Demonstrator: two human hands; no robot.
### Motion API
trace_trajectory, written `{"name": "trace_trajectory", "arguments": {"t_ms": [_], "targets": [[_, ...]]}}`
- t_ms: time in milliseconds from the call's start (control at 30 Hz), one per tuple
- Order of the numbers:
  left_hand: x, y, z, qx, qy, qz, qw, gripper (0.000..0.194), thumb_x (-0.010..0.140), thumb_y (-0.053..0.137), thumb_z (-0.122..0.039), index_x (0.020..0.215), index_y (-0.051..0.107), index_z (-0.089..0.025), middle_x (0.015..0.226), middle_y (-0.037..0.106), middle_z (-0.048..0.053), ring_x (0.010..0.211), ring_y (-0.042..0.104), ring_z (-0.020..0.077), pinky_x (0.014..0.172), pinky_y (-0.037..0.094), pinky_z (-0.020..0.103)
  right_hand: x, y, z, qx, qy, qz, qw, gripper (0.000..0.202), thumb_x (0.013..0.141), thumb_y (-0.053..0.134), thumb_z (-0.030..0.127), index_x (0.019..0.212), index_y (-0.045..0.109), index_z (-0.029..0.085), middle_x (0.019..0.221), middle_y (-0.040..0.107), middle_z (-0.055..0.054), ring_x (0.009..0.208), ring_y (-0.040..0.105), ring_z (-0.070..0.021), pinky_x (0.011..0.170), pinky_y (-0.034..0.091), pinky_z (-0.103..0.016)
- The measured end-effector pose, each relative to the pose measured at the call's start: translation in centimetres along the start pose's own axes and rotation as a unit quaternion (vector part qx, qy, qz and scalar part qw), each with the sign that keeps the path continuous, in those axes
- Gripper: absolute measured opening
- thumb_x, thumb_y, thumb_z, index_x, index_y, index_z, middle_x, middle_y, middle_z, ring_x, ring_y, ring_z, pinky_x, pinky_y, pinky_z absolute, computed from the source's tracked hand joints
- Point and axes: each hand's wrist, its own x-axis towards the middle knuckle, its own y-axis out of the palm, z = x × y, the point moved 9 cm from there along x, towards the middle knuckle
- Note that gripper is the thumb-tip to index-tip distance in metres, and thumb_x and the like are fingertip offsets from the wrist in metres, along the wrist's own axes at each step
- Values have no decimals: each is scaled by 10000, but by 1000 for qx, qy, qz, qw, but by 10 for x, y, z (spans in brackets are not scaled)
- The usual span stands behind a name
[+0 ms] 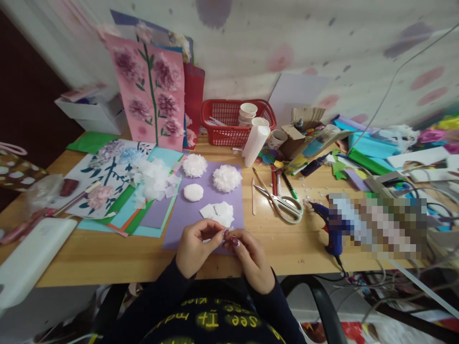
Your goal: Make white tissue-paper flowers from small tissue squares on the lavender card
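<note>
My left hand (197, 243) and my right hand (252, 260) meet over the front edge of a purple sheet (175, 220). The fingertips of both are pinched together; whatever lies between them is hidden or too small to make out. Just beyond my fingers lies a loose pile of white paper pieces (218, 212). Farther back on the sheet sit two ruffled white paper flowers, one on the left (194, 165) and one on the right (227, 177). A smooth white oval disc (193, 192) rests below the left flower.
Scissors (292, 210) and pens lie right of the sheet, with a blue glue gun (333, 229) beyond them. A red basket (218, 136) with paper cups stands behind. Coloured sheets and white tissue scraps (156, 179) cover the left, near a white box-shaped device (39, 253).
</note>
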Motion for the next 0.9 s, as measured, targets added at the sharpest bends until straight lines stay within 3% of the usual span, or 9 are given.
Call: {"name": "trace_trajectory", "arguments": {"t_ms": [200,333,467,600,700,833,900], "targets": [[-3,-2,-4,-21,40,-8,999,103,691,694,-148,649,601,-162,786,741,48,730,707,167,697,568,226,0,1,2,39,8,-13,999,250,963,411,311,888,617,192,758,589,-15,697,546,-141,668,424,-256],[-8,-5,-18,52,120,-34,991,133,695,704,-120,640,594,-172,783,746,41,718,709,162,692,560,227,1,1,0,50,19,-21,998,300,969,395,332,838,623,187,711,558,-3,685,532,-138,660,407,-250],[-14,0,-39,135,216,-25,967,141,725,712,-124,654,604,-181,784,751,27,716,708,145,715,548,220,1,-2,-3,53,34,-38,997,315,941,451,373,747,599,173,650,540,7,630,514,-131,614,394,-240],[-18,3,-50,154,260,-18,953,158,741,698,-107,656,589,-183,783,749,20,725,707,135,717,544,208,0,-4,-9,48,52,-57,996,272,912,509,363,735,585,170,650,543,10,619,504,-127,605,394,-236],[-17,4,-43,123,227,-7,966,149,730,692,-96,692,578,-184,819,749,32,768,711,152,745,552,225,0,-7,-10,41,49,-68,996,280,925,482,342,735,594,169,641,534,10,616,502,-128,597,393,-236],[-12,6,-20,26,104,14,994,234,736,669,-129,933,554,-180,870,744,63,811,714,180,746,570,258,0,-6,-8,27,37,-59,997,263,928,467,315,765,615,170,660,556,-3,633,521,-140,605,405,-246],[-10,4,-12,19,61,-5,998,249,754,657,-161,977,548,-178,850,740,61,806,709,178,758,563,265,0,-4,-6,6,27,-54,998,225,921,473,302,808,620,174,685,569,-11,650,528,-149,613,410,-254]]}}
